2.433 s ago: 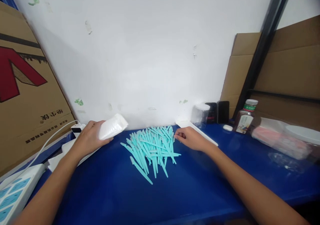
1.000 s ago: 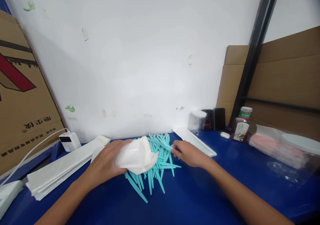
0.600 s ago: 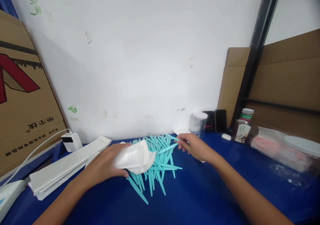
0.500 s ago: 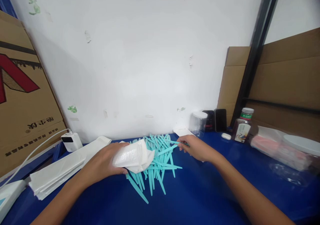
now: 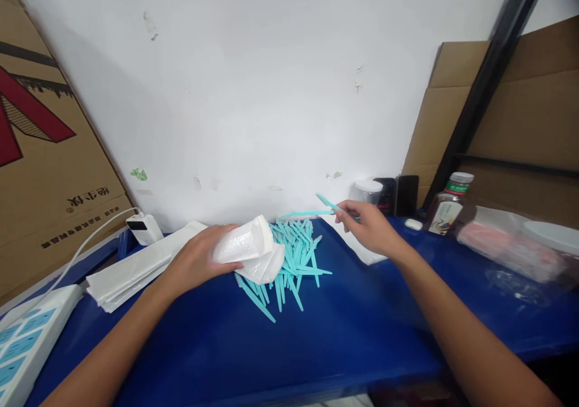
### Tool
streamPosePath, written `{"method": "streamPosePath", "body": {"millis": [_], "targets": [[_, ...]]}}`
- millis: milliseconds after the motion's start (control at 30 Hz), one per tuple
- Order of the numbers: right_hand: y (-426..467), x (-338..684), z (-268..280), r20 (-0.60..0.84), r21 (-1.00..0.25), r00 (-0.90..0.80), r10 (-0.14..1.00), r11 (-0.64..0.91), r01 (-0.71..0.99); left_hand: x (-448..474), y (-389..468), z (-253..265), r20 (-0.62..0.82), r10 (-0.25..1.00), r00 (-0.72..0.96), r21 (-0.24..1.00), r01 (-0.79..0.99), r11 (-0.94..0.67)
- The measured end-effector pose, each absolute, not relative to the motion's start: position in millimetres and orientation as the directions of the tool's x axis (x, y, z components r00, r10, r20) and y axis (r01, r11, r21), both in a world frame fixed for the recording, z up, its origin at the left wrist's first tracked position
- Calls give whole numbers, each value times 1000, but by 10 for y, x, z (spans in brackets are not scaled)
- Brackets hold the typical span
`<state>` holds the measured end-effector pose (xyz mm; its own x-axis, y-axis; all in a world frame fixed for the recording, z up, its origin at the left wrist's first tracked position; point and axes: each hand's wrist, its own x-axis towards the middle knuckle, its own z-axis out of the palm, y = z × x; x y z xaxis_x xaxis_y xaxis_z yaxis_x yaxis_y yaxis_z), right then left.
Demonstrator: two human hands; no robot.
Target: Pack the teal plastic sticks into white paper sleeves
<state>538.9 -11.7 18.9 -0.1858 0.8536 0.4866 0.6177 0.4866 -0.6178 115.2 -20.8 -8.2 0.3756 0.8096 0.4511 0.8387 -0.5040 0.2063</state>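
"Head view: state of the left hand (image 5: 201, 256)?"

"Closed around a white, crinkled plastic pouch (image 5: 239, 244), held above the blue desk (image 5: 271, 359); its loose flap hangs at the right end."

"And the right hand (image 5: 365, 221)?"

"Pinching, as far as I can tell from here, two slim turquoise plastic sticks (image 5: 326, 202). One lies nearly level, pointing left, its tip near the pouch's upper right edge. The other slants up and left."

"The remainder?"

"A loose heap of matching turquoise sticks (image 5: 298, 256) on the desk between the hands, partly hidden by the pouch, left hand nearer."
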Motion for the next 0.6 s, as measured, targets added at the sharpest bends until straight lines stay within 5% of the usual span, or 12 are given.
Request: {"method": "streamPosePath", "body": {"millis": [133,400,600], "targets": [[-252,5138,141,432,-641,-309,848,529,556,1214,-237,-98,472,798,375,183,844,-505],[-373,4823,-28,397,-427,-502,768,639,640,1359,-270,-190,505,696,511,28,796,-605],[-347,4913,36,445,-485,-379,812,574,660,1384,-283,-183,496,735,463,69,823,-564]]}}
